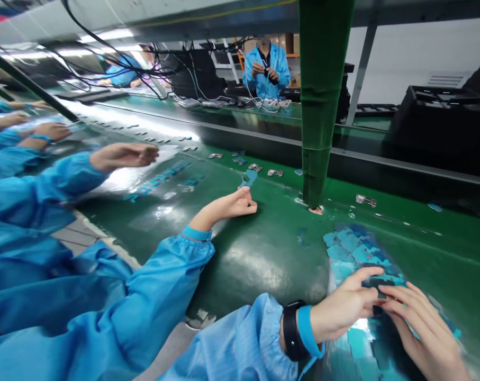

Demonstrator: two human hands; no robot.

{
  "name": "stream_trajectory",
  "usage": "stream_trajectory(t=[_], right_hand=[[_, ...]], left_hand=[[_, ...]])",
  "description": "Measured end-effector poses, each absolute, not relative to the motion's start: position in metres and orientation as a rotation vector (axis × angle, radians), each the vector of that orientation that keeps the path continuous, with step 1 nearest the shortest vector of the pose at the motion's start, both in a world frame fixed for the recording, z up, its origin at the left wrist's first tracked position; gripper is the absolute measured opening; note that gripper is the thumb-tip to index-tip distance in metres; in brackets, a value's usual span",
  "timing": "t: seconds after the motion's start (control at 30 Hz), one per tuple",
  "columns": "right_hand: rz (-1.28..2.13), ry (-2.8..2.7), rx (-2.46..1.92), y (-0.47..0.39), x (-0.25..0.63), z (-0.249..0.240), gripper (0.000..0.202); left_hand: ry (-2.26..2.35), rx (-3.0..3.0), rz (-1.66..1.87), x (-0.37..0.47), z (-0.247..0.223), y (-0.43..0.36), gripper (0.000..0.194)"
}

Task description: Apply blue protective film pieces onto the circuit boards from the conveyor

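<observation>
My left hand, with a black watch-like band and a blue wrist strap at its wrist, reaches in over a spread of small blue-green film pieces. My right hand comes from the right edge, its fingertips meeting those of the left. The fingers of both hands are pinched together over the pieces. Something small and dark seems to lie between them, but the fingers hide most of it and its kind is unclear.
A green post rises from the green bench ahead. Small metal parts lie in a line along the bench. A co-worker's hand holds a blue piece; more co-workers' hands are farther left. Cables hang behind.
</observation>
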State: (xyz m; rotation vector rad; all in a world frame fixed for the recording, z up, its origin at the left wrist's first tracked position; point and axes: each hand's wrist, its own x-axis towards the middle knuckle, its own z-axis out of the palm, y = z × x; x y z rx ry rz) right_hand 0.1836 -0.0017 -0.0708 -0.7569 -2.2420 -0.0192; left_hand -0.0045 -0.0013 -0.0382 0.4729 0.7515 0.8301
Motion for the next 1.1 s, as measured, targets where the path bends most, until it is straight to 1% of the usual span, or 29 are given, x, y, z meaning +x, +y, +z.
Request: stream_trajectory(t=[0.13, 0.23, 0.47, 0.57, 0.63, 0.7, 0.73, 0.93, 1.1], right_hand=[[0.109, -2.267, -0.832, -0.006, 0.178, -0.068, 0.013], [0.267, -2.241, -0.891, -0.014, 0.175, -0.053, 0.011], [0.978, -1.697, -1.232, -0.015, 0.170, 0.010, 0.010], [1.205, -1.577, -1.297, 0.004, 0.164, 0.024, 0.011], [1.312, -1.515, -1.290, 0.016, 0.160, 0.025, 0.013], [1.372, -1.512, -1.286, 0.025, 0.154, 0.023, 0.014], [1.387, -1.533, -1.284, 0.027, 0.150, 0.021, 0.014], [1.315, -1.704, -1.235, 0.031, 0.134, 0.018, 0.009], [1.235, -1.709, -1.258, 0.029, 0.135, 0.014, 0.010]], left_hand=[[0.798, 0.607, 0.899, -0.004, -0.041, 0.000, 0.047], [0.858, 0.744, 0.956, -0.006, -0.041, 0.005, 0.043], [1.058, 0.981, 0.992, -0.011, -0.049, 0.018, 0.038], [1.144, 1.111, 1.037, -0.016, -0.042, 0.014, 0.040], [1.266, 1.347, 1.100, -0.022, -0.035, 0.011, 0.031], [1.289, 1.574, 1.131, -0.027, -0.027, 0.008, 0.020], [1.270, 1.645, 1.136, -0.030, -0.024, 0.007, 0.019], [1.227, 1.671, 1.173, -0.036, -0.020, 0.004, 0.022], [1.239, 1.683, 1.311, -0.035, -0.019, 0.005, 0.018]])
